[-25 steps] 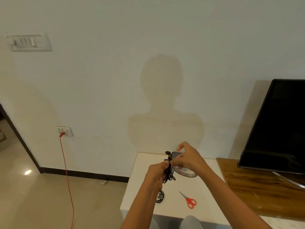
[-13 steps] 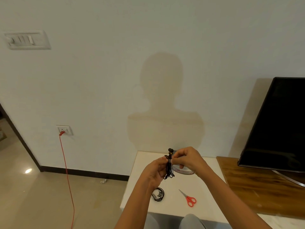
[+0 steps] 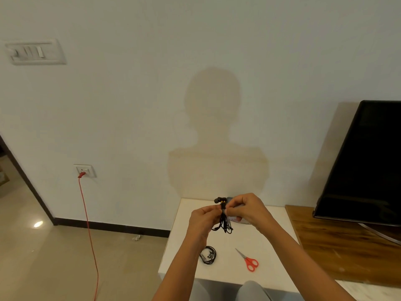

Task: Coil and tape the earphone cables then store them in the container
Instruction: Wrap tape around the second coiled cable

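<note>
A bundle of black earphone cable (image 3: 224,222) hangs between my two hands above the white table (image 3: 186,253), its earbuds sticking up at the top. My left hand (image 3: 202,222) pinches the bundle from the left. My right hand (image 3: 244,210) pinches it from the right at the same spot. A second black earphone coil (image 3: 208,254) lies on the table below my left wrist. Behind my right hand a tape roll (image 3: 244,221) is mostly hidden. No container can be made out.
Red-handled scissors (image 3: 249,261) lie on the table near its front right. A black TV screen (image 3: 364,166) stands on a wooden cabinet (image 3: 338,246) to the right. A red cord (image 3: 89,231) runs from a wall socket down to the floor on the left.
My right hand has come down from its raised, spread pose and closed its fingers onto the bundle next to my left hand. The bundle sits slightly higher.
</note>
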Tool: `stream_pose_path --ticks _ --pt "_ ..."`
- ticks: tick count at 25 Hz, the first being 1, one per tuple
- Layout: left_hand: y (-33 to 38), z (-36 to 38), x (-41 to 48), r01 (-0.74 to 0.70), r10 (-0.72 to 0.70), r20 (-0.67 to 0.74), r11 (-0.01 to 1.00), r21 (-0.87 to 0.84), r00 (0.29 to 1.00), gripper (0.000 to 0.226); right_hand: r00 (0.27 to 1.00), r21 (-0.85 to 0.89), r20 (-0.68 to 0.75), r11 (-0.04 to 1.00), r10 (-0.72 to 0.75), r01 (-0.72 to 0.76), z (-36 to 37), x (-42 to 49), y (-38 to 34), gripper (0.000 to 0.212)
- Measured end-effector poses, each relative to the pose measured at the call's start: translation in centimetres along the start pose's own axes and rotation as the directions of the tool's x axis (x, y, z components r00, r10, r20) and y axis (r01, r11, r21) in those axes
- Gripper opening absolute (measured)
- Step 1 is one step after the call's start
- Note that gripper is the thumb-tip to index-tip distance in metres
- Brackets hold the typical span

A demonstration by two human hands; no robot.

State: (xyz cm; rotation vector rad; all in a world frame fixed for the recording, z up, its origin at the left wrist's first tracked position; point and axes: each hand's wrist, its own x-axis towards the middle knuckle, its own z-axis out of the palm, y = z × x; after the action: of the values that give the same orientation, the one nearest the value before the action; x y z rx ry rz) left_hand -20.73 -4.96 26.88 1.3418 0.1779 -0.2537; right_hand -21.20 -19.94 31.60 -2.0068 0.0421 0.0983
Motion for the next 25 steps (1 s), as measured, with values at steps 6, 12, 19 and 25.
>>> stream_pose_path --ticks 6,12,19,25 --pt "-0.4 0.08 0.3 -0.059 0.062 -0.034 0.994 0.09 0.997 0.015 1.0 -0.028 -0.003 0.999 -0.024 0.024 0.08 0.52 0.3 0.003" --pt "-0.82 -0.09 0.45 -0.099 0.108 -0.065 0.986 0.136 0.992 0.015 1.0 -0.032 0.004 0.999 -0.005 0.005 0.24 0.37 0.01 0.006" --pt "-0.57 -0.06 0.39 -0.133 0.153 -0.077 0.966 0.22 0.985 0.018 1.0 -0.04 0.015 0.999 0.022 -0.021 0.37 0.36 -0.02 0.014" --pt "-0.07 -0.36 0.3 -0.081 0.082 -0.002 0.98 0.18 0.997 0.019 1.0 -0.14 0.006 0.99 0.013 -0.012 0.34 0.73 0.52 0.005"
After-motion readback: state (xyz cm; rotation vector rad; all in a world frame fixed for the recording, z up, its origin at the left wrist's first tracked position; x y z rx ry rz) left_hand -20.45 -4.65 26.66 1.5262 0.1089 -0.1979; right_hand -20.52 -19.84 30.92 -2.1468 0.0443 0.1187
